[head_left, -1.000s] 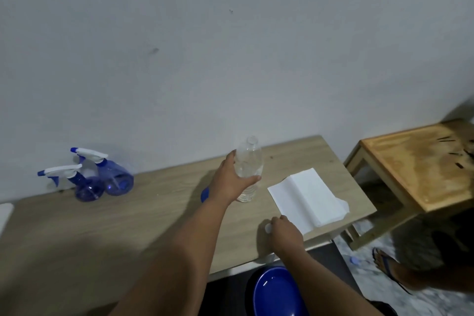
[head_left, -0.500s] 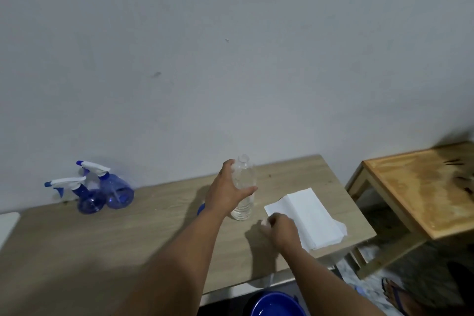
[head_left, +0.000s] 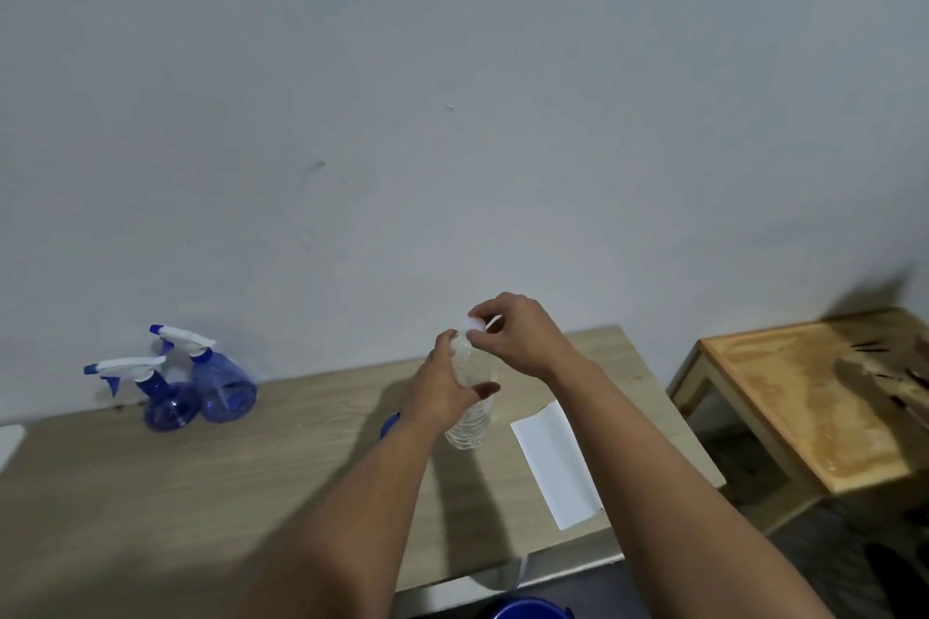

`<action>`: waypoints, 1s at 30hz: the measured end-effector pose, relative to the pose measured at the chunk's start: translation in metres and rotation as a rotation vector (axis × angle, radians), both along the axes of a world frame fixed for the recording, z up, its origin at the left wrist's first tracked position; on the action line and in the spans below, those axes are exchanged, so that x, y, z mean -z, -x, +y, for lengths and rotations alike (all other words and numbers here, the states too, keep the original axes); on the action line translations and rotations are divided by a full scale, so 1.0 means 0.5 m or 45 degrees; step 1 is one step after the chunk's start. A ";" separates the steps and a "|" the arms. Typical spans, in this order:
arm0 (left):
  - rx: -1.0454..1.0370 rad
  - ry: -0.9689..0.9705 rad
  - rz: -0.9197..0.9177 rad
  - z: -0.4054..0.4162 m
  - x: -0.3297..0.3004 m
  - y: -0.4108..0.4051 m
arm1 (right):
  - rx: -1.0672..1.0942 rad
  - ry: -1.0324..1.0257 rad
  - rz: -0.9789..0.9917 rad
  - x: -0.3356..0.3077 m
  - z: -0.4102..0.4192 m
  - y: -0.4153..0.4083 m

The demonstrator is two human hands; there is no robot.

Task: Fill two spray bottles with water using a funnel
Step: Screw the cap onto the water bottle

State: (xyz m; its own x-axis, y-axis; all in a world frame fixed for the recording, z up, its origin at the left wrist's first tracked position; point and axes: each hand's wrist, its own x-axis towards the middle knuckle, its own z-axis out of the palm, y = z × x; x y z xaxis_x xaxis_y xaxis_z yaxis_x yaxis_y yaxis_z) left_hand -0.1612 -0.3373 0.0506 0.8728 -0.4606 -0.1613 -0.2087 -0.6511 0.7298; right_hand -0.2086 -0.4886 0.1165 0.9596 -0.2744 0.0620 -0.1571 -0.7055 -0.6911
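Light wood-grain table (head_left: 251, 493), two blue spray bottles (head_left: 201, 392) at back left, clear bottle (head_left: 470, 427), white paper (head_left: 555, 462).

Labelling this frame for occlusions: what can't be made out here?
All head view:
- Blue object: mostly behind the left hand; can't identify it.
- Water bottle neck: covered by both hands; whether the white cap pinched by the right hand is seated is unclear.
- Blue round object: cut off by the bottom edge.
- Spray bottles: fill level too small to tell.

One head-worn camera looks forward and down across the counter (head_left: 151, 493) toward the wall (head_left: 452, 65) at 12 o'clock, close above.
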 end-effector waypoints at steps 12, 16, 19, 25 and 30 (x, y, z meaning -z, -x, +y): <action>0.008 0.061 0.012 0.006 0.000 0.009 | 0.021 -0.465 -0.033 0.033 -0.015 0.008; 0.004 0.036 0.017 0.006 0.002 0.012 | 0.191 -0.231 -0.096 0.041 0.011 0.002; 0.001 0.006 0.010 0.005 0.002 0.012 | 0.328 -0.154 -0.225 0.056 0.045 0.014; 0.001 0.009 0.018 0.008 0.001 0.016 | 0.214 -0.256 -0.388 0.092 0.055 0.033; 0.017 -0.002 0.017 0.009 -0.001 0.026 | 0.244 -0.257 -0.407 0.104 0.051 0.037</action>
State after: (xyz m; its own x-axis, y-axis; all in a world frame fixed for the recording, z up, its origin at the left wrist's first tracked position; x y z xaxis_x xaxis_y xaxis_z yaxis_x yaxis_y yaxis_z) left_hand -0.1742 -0.3327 0.0513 0.8645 -0.4719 -0.1732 -0.2077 -0.6493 0.7316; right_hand -0.2273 -0.4633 0.0645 0.8311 -0.4832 0.2753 -0.0275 -0.5301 -0.8475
